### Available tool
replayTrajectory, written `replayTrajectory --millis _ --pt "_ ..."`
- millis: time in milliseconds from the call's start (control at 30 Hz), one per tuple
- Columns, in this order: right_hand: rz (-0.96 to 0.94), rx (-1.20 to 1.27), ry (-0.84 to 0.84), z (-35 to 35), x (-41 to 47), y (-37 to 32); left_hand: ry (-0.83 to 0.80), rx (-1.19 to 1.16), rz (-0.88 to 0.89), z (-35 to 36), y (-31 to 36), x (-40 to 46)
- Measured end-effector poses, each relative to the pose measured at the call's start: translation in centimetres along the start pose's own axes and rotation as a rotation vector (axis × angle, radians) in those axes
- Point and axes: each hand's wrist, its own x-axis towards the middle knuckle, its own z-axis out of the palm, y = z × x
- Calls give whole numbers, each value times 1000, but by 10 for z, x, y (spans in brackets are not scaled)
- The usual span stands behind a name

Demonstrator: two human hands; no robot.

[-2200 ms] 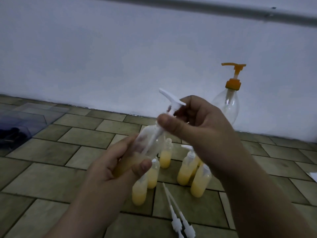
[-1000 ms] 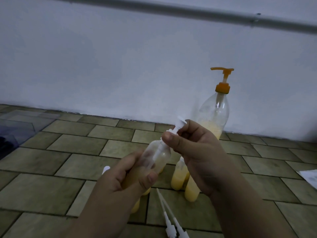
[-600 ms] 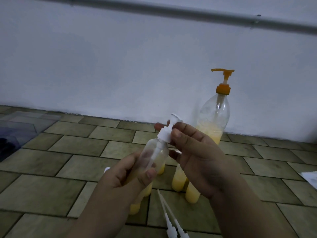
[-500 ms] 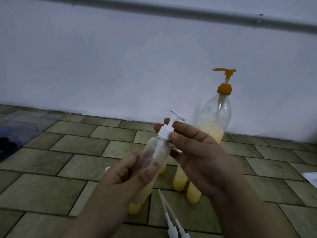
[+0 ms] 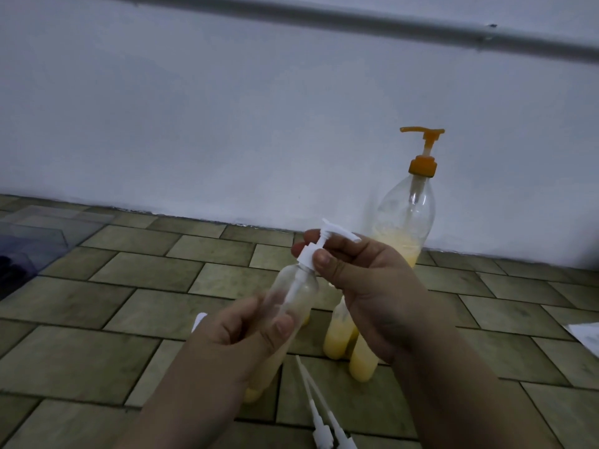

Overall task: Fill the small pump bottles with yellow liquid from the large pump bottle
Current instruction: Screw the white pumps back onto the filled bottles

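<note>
My left hand (image 5: pixel 233 338) grips a small clear bottle (image 5: pixel 293 298) holding yellow liquid, tilted with its neck up and to the right. My right hand (image 5: pixel 366 286) pinches the white pump cap (image 5: pixel 308 254) that sits on that bottle's neck, its dip tube inside the bottle. Behind my hands, against the wall, stands the large clear pump bottle (image 5: pixel 403 218) with an orange pump (image 5: pixel 423 150) and a low level of yellow liquid. Several filled small bottles (image 5: pixel 337 338) stand on the tiled floor behind my right hand, partly hidden.
Two loose white pump caps with dip tubes (image 5: pixel 319 409) lie on the floor near the bottom edge. A clear plastic box (image 5: pixel 32 238) sits at the far left. A white paper (image 5: pixel 586 335) lies at the right edge. A grey pipe (image 5: pixel 356 24) runs along the wall.
The pump cap has gone from being lowered into the bottle to sitting on its neck, my right hand turning it. My hands and the bottle shifted slightly; the view tilted.
</note>
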Motion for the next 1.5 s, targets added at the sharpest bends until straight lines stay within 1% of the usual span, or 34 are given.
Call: replayTrajectory --millis 67,167,267,300,367,400,433,467,533,600,667,733,800,867,900,967,1000,1067,1100,1133,1233,1300,1367,1433,1500 --pt "-15 -11 64 4 -2 3 102 87 46 4 0 0" --pt "-53 17 140 9 -4 5 208 198 125 14 0 -2" --pt "-100 -37 140 8 -7 1 261 227 184 19 -3 -1" --pt "-128 -86 118 7 -8 -3 248 233 207 19 -1 -1" --pt "-209 -183 60 5 -13 -16 146 264 241 14 3 2" --pt "-254 -216 32 5 -16 -25 91 288 274 9 6 3" --pt "-302 -251 16 4 -18 -33 71 310 323 3 6 4" --pt "-357 -302 22 2 -21 -40 89 320 382 -6 7 5" --pt "-443 -454 84 -8 -23 -46 192 271 480 -26 2 8" --pt "-450 -595 153 -19 -22 -40 307 215 533 -49 -11 10" --pt "-414 -714 177 -28 -23 -27 395 268 507 -70 -31 10" --pt "-381 -905 206 -35 -25 -9 416 302 422 -84 -52 5" --pt "-395 -1110 237 -38 -29 12 359 311 323 -93 -74 -1" --pt "-407 -1227 254 -39 -32 35 271 309 202 -100 -96 2" --pt "-409 -1273 268 -40 -33 47 286 239 125 -104 -106 8" --pt "-423 -1373 304 -45 -31 70 331 39 23 -111 -117 18" --pt "-425 -1406 319 -47 -30 80 345 -13 -9 -112 -119 22" --pt "-415 -1431 341 -50 -28 97 349 -18 -12 -113 -118 31" --pt "-404 -1430 338 -50 -28 104 396 -40 -31 -111 -114 36" --pt "-394 -1428 338 -51 -27 110 402 -71 -39 -113 -112 40" --pt "-402 -1431 379 -55 -26 120 341 -153 -89 -120 -110 55" --pt "-421 -1435 418 -56 -26 118 212 -216 -142 -120 -107 71" --pt "-442 -1462 439 -56 -28 115 64 -214 -191 -119 -109 87" --pt "-463 -1496 426 -60 -29 114 -106 -225 -237 -121 -115 101" --pt "-461 -1504 377 -65 -31 116 -259 -220 -266 -120 -122 114"
